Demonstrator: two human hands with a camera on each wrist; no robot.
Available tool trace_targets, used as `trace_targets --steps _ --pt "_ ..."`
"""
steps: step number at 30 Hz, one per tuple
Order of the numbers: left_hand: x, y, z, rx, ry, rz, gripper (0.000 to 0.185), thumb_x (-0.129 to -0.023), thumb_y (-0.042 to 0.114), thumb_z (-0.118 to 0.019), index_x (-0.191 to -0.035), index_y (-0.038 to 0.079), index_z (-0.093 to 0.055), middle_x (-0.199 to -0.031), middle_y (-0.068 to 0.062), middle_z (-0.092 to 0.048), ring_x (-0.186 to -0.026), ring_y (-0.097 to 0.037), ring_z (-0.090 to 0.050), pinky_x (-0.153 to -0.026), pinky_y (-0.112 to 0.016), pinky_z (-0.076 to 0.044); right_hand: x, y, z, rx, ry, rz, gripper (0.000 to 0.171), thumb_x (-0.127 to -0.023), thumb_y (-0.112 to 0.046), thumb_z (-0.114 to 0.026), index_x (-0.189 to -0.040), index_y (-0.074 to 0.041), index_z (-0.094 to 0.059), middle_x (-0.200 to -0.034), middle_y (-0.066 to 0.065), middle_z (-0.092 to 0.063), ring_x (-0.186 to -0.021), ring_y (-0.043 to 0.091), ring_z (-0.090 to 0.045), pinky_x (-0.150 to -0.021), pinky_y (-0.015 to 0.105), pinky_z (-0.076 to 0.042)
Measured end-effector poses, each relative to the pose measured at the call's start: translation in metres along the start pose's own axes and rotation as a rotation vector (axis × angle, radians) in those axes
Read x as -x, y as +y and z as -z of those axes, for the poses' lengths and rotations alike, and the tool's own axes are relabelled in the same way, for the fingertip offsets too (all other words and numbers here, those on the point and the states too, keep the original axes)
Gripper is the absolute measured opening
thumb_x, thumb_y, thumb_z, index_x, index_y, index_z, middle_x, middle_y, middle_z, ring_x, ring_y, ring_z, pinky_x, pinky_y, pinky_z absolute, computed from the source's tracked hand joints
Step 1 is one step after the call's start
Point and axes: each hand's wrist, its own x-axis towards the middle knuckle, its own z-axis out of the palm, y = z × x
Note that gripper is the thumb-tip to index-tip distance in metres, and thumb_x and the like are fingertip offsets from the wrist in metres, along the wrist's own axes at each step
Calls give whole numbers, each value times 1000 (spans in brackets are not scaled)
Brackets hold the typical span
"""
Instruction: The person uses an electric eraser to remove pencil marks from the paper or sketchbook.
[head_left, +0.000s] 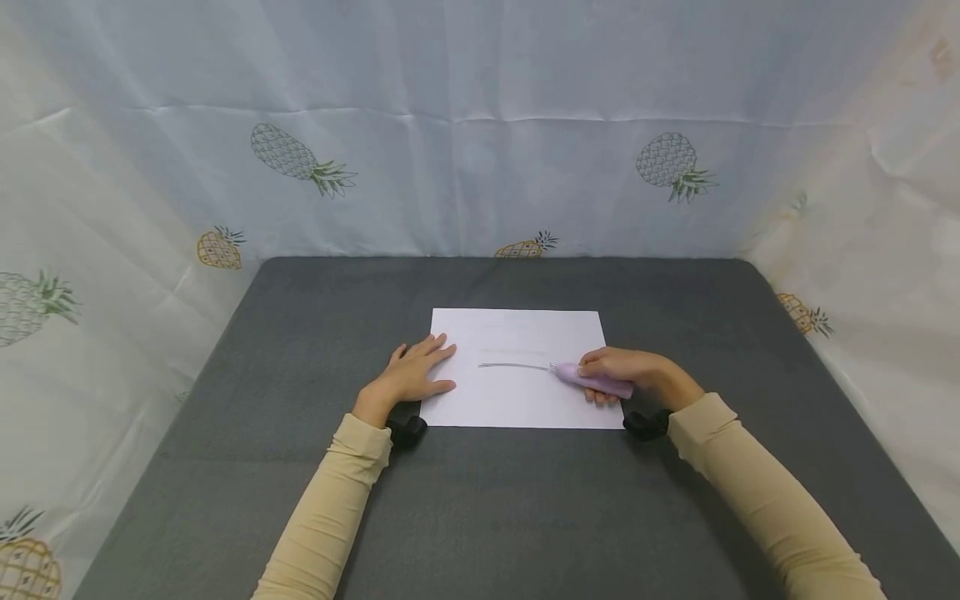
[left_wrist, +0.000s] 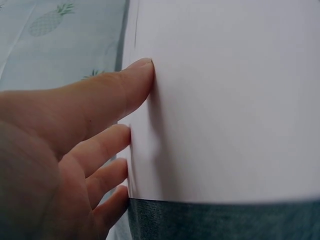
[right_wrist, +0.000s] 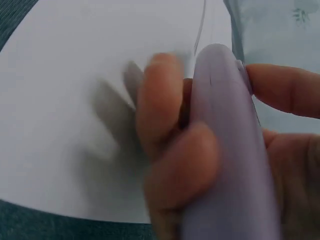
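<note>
Grey table (head_left: 300,467), pineapple curtain behind | paper sheet (head_left: 517,400) at centre | left hand (head_left: 411,377) flat on its left edge | right hand (head_left: 630,371) grips lilac tool (head_left: 592,382), possibly an eraser pen | risk: sheet creasing if left hand lifts.

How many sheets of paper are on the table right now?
1. The sheet of paper lies mid-table on the grey table; the left hand presses its left edge, and the right hand holds a purple tool on it. Sheets stacked beneath would not show.
</note>
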Motion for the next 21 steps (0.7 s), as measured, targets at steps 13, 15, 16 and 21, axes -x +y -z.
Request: trace_targets --steps 13,15,16,21 --pt "0 0 1 -7 3 -9 67 -94 39 -58 -151 13 -33 -163 -12 -21 -152 -33 -18 -119 -64 -9 -7 -8 -4 68 196 -96 32 -95 -23 -46 -84 1 -63 -57 -4 -55 -46 6 -43 -47 19 -38" --pt "1 1 1 -3 4 -10 67 -94 39 -58 -151 13 -33 -163 -12 -21 -152 -33 -18 -119 -64 -9 -8 -8 -5 78 206 -100 32 -95 -24 -47 -85 1 -63 -56 -5 -55 -46 5 -43 -47 19 -38" --pt "1 1 1 0 5 -10 67 -94 40 -58 -151 13 -33 -163 -12 -21 -152 -33 -18 -119 -64 -9 -9 -8 -5 80 206 -100 32 -95 -24 -47 -86 1 -63 -56 -5 -55 -46 5 -42 -47 19 -37" --pt "1 1 1 0 9 -13 67 -94 40 -58 -151 13 -33 -162 -12 -21 -152 -33 -18 -119 -65 -9 -11 -8 -6 70 197 -107 29 -94 -24 -49 -82 -1 -63 -55 -5 -55 -45 5 -42 -47 19 -37"
